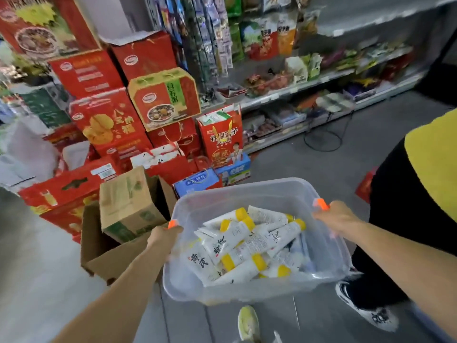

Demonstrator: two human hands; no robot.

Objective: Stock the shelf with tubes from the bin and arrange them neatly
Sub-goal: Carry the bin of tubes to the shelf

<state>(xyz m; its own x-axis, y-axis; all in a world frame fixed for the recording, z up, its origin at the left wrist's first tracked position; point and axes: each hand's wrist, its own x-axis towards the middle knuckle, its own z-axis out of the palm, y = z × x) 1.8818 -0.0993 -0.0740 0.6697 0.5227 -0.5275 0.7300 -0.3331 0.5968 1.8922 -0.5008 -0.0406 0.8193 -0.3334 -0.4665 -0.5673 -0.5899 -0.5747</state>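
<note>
A: Tubes (247,243) first. Where were they?

B: Piled loose in the clear plastic bin (249,194), white bodies, yellow caps, lying crisscross. None on the shelf (309,85) yet.

A: Handling?

B: Judged light and soft-walled, so they'd dent if squeezed. Glossy skin, probably a bit slippery. Best grabbed mid-body or near the stiff cap end (the flat crimped tail would flop). The bin itself looked rigid but thin, and the load could slide when it tipped.

A: Hands?

B: Left hand (162,237) was curled over the left rim by the orange latch (172,224), fingers closed on the bin. Right hand (335,217) was closed on the right rim beside the other orange latch (320,203). Bin was held off the floor between both arms.

A: Around it?

B: Open cardboard box (128,209) just left, red gift cartons (108,120) stacked behind, snack shelving farther right. Another person in yellow and black (420,189) stood close on the right, sneaker (366,310) near the bin.
</note>
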